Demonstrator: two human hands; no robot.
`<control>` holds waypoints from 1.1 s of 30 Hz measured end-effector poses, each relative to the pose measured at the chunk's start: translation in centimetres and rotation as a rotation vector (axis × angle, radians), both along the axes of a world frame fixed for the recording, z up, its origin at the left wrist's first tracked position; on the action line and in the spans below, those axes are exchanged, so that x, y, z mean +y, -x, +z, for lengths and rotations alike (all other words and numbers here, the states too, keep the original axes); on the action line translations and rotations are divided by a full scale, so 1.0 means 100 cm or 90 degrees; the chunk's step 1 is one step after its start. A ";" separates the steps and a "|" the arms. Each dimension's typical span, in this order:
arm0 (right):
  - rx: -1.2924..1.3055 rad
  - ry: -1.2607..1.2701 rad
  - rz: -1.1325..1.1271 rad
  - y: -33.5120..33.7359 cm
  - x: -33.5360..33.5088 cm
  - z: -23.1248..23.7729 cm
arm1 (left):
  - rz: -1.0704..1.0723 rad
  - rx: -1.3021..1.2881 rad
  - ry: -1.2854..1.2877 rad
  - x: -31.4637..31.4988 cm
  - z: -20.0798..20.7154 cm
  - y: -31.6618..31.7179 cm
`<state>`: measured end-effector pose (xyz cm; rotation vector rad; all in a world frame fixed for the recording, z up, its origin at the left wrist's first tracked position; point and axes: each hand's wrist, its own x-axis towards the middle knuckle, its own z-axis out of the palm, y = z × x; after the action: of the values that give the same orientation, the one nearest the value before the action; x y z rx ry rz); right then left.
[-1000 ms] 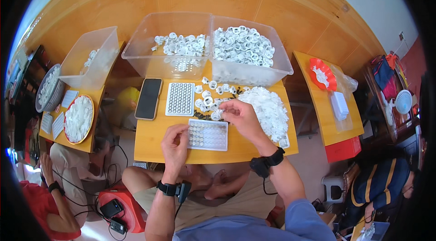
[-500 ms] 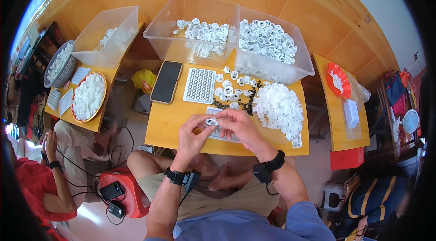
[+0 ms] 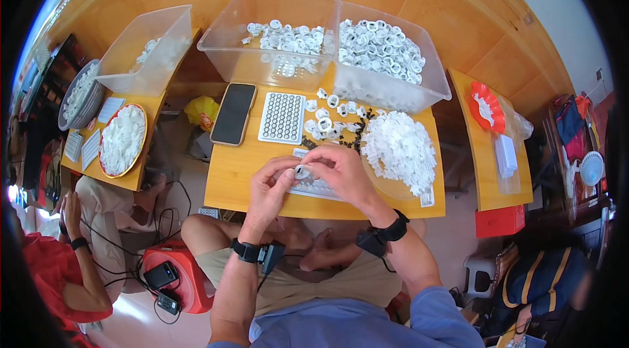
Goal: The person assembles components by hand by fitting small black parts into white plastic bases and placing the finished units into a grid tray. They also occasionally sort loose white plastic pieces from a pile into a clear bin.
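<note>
**Two hands meet over a small white part**

The left hand (image 3: 270, 184) has its grip closed on a small white ring-shaped part (image 3: 302, 171), pinched between thumb and fingers. The right hand (image 3: 341, 168) comes in from the other side, its fingertips drawn together at the part's edge; from here I can't tell whether that grip pinches the part itself or something tiny against it. The part is above a low pale tray (image 3: 319, 189), which the hands partly cover, near the front of the wooden surface (image 3: 229, 177).

Just beyond the hands lie loose white parts (image 3: 324, 124), with little black pieces (image 3: 360, 140) scattered among and beside them. To their right spreads a heap of white plastic bits (image 3: 401, 151). To their left is a white tray filled with rows of round pieces (image 3: 282, 118), and next to that a dark-screened phone (image 3: 234, 114).

At the back, two clear plastic bins stand side by side: the left bin (image 3: 229, 66) partly filled with white parts, the right bin (image 3: 393, 96) piled higher. Off to the right, another table (image 3: 488, 187) carries a red wavy-rimmed bowl (image 3: 498, 118).
</note>
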<state>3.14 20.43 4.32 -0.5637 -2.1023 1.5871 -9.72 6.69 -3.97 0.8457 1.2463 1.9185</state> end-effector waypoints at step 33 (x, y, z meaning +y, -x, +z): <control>-0.213 -0.353 0.007 -0.030 -0.009 -0.020 | -0.022 -0.162 0.022 0.005 0.011 0.004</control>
<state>6.17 19.54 2.28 -0.6458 -2.6484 0.8811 -10.12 7.14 -2.90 0.5812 1.1002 1.9033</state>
